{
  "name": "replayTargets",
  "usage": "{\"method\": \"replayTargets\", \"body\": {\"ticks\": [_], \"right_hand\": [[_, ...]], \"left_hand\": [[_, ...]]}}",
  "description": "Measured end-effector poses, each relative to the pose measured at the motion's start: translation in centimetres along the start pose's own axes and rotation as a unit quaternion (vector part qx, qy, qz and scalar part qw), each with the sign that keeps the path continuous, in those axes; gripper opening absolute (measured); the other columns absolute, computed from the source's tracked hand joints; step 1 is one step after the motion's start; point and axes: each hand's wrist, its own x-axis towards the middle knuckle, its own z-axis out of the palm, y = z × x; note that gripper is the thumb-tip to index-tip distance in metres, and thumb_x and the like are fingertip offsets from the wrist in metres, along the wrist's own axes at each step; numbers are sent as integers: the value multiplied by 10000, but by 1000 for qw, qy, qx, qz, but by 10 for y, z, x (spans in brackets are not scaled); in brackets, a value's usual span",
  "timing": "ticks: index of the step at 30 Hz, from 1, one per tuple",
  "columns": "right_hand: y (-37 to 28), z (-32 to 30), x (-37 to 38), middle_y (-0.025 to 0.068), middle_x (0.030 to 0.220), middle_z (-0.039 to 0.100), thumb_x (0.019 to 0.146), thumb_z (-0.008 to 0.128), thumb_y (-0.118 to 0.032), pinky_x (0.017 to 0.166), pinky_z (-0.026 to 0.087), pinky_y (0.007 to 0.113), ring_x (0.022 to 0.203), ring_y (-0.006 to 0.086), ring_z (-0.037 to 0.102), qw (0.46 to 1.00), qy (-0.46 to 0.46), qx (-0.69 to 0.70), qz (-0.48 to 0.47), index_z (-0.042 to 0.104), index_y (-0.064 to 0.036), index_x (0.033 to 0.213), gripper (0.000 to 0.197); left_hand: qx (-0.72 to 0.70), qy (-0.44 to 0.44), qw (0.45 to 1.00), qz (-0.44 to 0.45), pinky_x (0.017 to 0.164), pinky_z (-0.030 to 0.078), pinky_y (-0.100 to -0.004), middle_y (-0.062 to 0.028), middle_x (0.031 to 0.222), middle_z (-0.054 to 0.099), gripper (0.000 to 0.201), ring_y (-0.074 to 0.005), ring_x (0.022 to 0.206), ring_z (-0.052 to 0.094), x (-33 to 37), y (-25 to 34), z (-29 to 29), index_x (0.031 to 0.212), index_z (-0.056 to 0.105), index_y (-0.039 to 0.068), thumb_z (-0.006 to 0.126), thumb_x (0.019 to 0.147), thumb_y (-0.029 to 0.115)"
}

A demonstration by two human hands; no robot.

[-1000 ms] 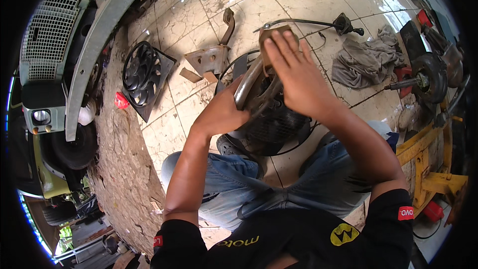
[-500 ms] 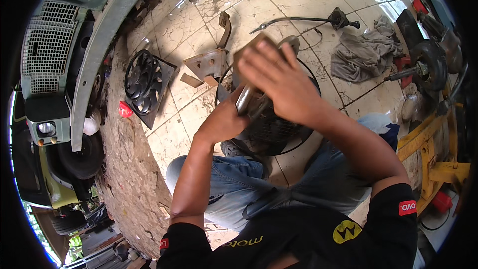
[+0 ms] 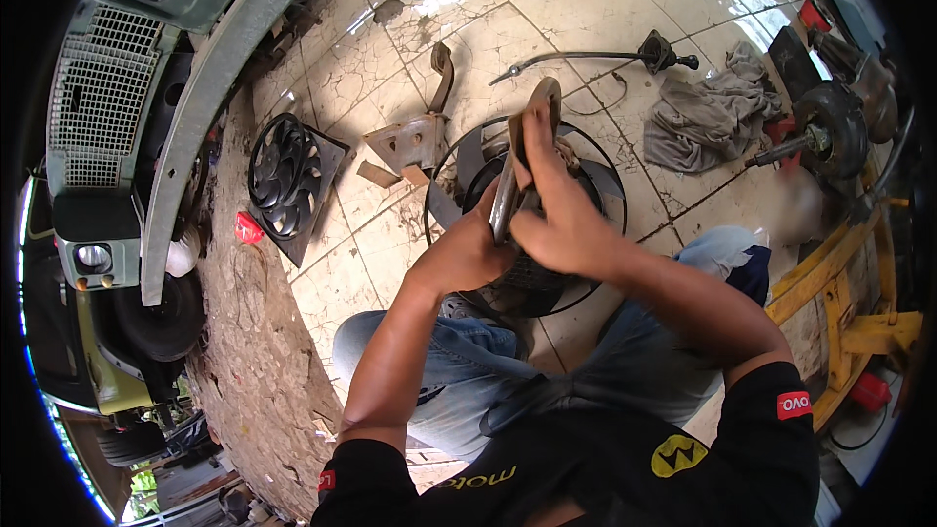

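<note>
A curved, flat-edged metal part (image 3: 505,205) stands tilted up between my hands. My left hand (image 3: 470,249) is closed round its lower end. On the other side my right hand (image 3: 558,220) grips it, its index finger stretched up along the part toward the rounded top and the other fingers curled in. A brown strip (image 3: 518,151) lies against the part by that finger; I cannot tell what it is. Below my hands, between my legs, a black fan (image 3: 607,181) with a round outer ring rests on the floor, its middle partly hidden by my hands.
A second black fan (image 3: 283,176) lies to the left, near a rusty pedal bracket (image 3: 410,141). Beyond my hands is a black lever with a boot (image 3: 659,54). A grey rag (image 3: 708,112) and a yellow metal frame (image 3: 830,278) are on the right.
My right hand went from lying flat over the part to gripping its side. The part has turned more upright, edge toward me, showing its rounded top.
</note>
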Motion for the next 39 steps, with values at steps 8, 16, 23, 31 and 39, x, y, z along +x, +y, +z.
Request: {"method": "replayTargets", "body": {"ticks": [8, 16, 23, 31, 39], "right_hand": [[-15, -8, 10, 406, 1583, 155, 982, 573, -291, 1229, 186, 408, 1531, 431, 146, 961, 9, 256, 102, 72, 148, 1522, 858], [-11, -4, 8, 412, 1602, 68, 1020, 516, -352, 1250, 80, 475, 1543, 479, 5, 969, 5, 239, 55, 190, 86, 1549, 760], [-17, 31, -26, 380, 1630, -45, 1045, 479, -464, 1253, 68, 440, 1553, 409, -35, 986, 7, 166, -12, -49, 142, 1551, 950], [-18, 34, -14, 416, 1604, -108, 1046, 508, -398, 1242, 57, 529, 1510, 548, -77, 995, 15, 78, -54, -10, 106, 1570, 893], [9, 19, 18, 409, 1599, 117, 1025, 506, -433, 1228, 149, 573, 1504, 566, 90, 995, 68, -76, -8, 167, 117, 1550, 832]], "left_hand": [[16, -50, 981, -185, 1046, 468, -400, -277, 1410, 537, 925, -417, 1294, 551, 12, 5, 8, 1553, 251, -13, 712, 756, 73], [-4, -47, 983, -179, 1070, 454, -414, -275, 1364, 576, 723, -391, 1301, 548, 14, 4, 9, 1456, 438, 3, 684, 775, 7], [23, 58, 994, 94, 1037, 474, -402, -244, 1425, 531, 832, -343, 1269, 585, 11, 1, 1, 1515, 351, 5, 736, 779, 56], [23, -30, 998, -42, 941, 522, -399, -215, 1264, 635, 823, -305, 1132, 656, 4, -13, -14, 1454, 401, -8, 781, 727, 59], [9, -41, 984, -173, 998, 497, -388, -216, 1318, 606, 837, -288, 1244, 595, 2, -8, -16, 1486, 389, 18, 780, 749, 73]]}}
